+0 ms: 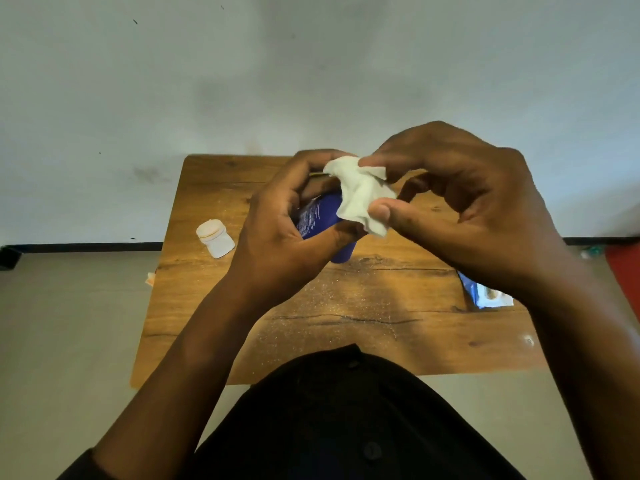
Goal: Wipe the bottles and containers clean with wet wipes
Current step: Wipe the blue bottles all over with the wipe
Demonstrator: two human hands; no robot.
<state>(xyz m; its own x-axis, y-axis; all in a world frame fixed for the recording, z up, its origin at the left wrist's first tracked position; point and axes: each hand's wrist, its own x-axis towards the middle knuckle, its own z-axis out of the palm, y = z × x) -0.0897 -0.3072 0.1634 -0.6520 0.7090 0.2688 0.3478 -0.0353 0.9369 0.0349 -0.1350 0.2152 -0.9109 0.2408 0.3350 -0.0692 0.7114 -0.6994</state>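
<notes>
A dark blue bottle (320, 216) with white print is held above the wooden table (346, 306). My left hand (287, 223) grips it, fingers curled round its body, so most of the bottle is hidden. A crumpled white wet wipe (360, 194) lies against the bottle's upper part. My right hand (460, 202) pinches the wipe between thumb and fingertips. A small white jar (214, 237) lies on its side at the table's left edge.
A blue and white wipes pack (485, 294) sits at the table's right edge, partly behind my right wrist. Fine white dust covers the middle of the tabletop. A wall stands just beyond the table. Something red (625, 275) lies on the floor at the right.
</notes>
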